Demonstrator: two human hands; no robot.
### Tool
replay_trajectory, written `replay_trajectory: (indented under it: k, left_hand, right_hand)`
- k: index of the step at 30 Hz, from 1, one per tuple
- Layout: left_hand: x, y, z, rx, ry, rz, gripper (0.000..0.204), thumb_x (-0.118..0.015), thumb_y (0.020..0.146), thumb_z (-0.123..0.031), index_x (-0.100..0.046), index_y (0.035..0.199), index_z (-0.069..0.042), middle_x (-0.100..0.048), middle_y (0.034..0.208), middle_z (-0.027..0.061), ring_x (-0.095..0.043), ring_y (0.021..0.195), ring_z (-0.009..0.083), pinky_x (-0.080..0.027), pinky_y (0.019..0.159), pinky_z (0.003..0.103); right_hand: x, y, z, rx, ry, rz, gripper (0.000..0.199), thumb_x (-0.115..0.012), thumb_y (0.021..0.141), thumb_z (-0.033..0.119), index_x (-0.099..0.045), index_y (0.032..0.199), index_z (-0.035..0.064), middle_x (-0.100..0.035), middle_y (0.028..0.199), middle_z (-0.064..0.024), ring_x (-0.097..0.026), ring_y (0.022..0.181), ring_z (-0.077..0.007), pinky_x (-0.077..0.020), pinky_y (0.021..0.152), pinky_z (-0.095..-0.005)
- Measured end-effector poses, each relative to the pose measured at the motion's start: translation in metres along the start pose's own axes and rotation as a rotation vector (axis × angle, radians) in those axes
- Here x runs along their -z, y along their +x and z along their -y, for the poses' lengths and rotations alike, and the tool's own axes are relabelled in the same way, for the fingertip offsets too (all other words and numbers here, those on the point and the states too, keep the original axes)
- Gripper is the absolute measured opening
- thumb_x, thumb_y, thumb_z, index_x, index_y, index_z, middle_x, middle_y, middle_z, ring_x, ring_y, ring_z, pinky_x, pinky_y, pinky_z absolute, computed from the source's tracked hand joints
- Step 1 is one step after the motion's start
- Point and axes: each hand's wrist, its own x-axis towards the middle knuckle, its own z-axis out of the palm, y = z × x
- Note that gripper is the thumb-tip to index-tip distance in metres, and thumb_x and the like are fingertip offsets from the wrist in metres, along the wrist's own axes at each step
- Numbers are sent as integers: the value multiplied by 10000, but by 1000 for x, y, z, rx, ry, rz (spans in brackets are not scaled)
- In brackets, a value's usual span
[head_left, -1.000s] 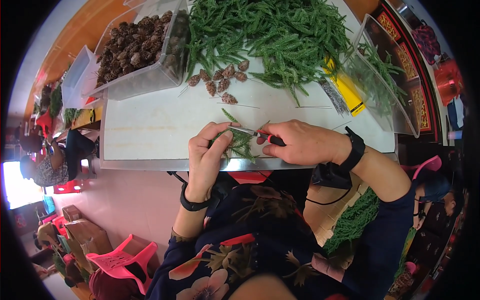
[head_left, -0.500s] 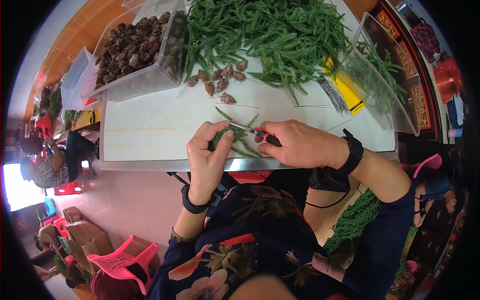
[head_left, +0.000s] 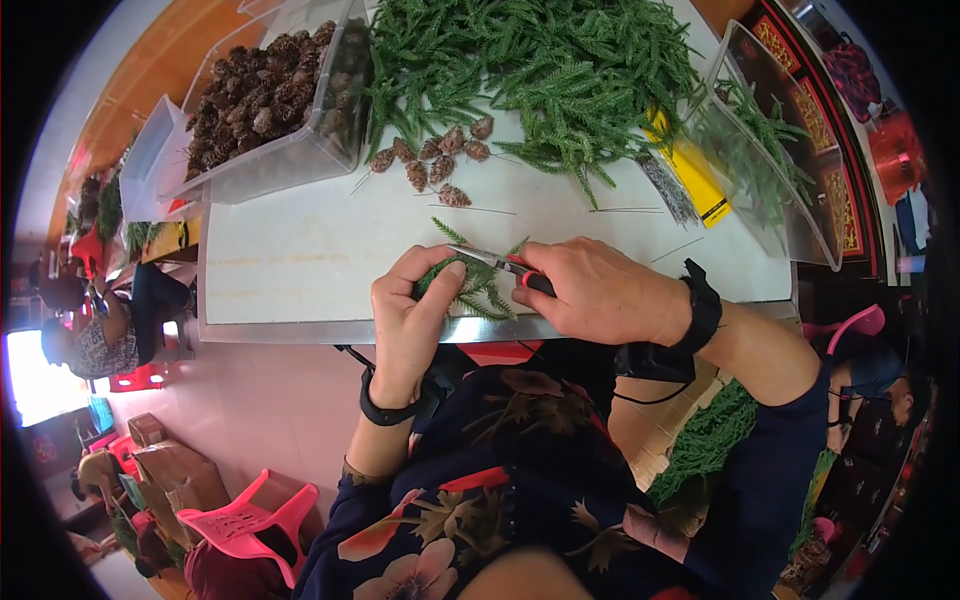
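Note:
My left hand (head_left: 408, 310) is closed, thumb against fingers, around a small green artificial pine sprig (head_left: 485, 298). The sprig's needled tips stick out to the right and upward, above the table's near edge. In my right hand (head_left: 618, 292) is a pair of long-nose pliers (head_left: 487, 257) with red and black handles. Their slim metal jaws point left and reach the sprig beside my left thumb and forefinger. Whether the jaws grip a wire there is too small to tell. Several loose pine cones (head_left: 441, 168) lie on the white table (head_left: 300, 270) beyond my hands.
A clear plastic bin (head_left: 285, 163) full of pine cones stands at the far left. Green pine sprigs (head_left: 560, 80) are heaped at the back. Right of them lie thin wires (head_left: 667, 190) on a yellow packet (head_left: 697, 180), beside another clear bin (head_left: 800, 215) holding sprigs.
The pliers and my right hand have shifted slightly left and turned a little. The sprig's tips have swung slightly, and my left hand keeps its pinch.

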Motion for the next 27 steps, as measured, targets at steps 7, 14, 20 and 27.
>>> replay_trajectory:
  k: [7,14,20,27]
  left_hand:
    - [-1,0,-6,88,-63,-3,147,-643,877,-32,-684,996,43,-630,840,-10,-522,768,49,-424,706,196]
    - [1,2,-6,94,-56,25,174,-614,896,-42,-683,1030,44,-658,892,23,-554,801,54,-445,741,199]
    - [12,7,-3,184,-282,83,201,-552,925,-59,-673,1037,56,-672,916,43,-597,819,81,-461,774,211]
    - [14,6,-11,265,-477,163,207,-509,941,-83,-657,985,56,-681,913,66,-622,806,117,-482,784,244]
  right_hand:
    - [-5,-1,-4,68,-69,-90,250,-621,882,162,-512,973,-43,-627,792,-233,-609,798,-445,-466,694,-495]
    - [-2,-1,-1,-1,-176,-33,257,-625,881,162,-512,1000,-36,-628,879,-222,-612,846,-420,-475,730,-476]
    - [3,3,-14,91,-34,-77,279,-637,876,167,-519,1036,-29,-617,945,-202,-606,897,-387,-472,780,-445]
    - [0,9,-15,169,-39,-66,272,-637,877,172,-527,1043,-14,-608,954,-187,-598,904,-382,-466,792,-436]
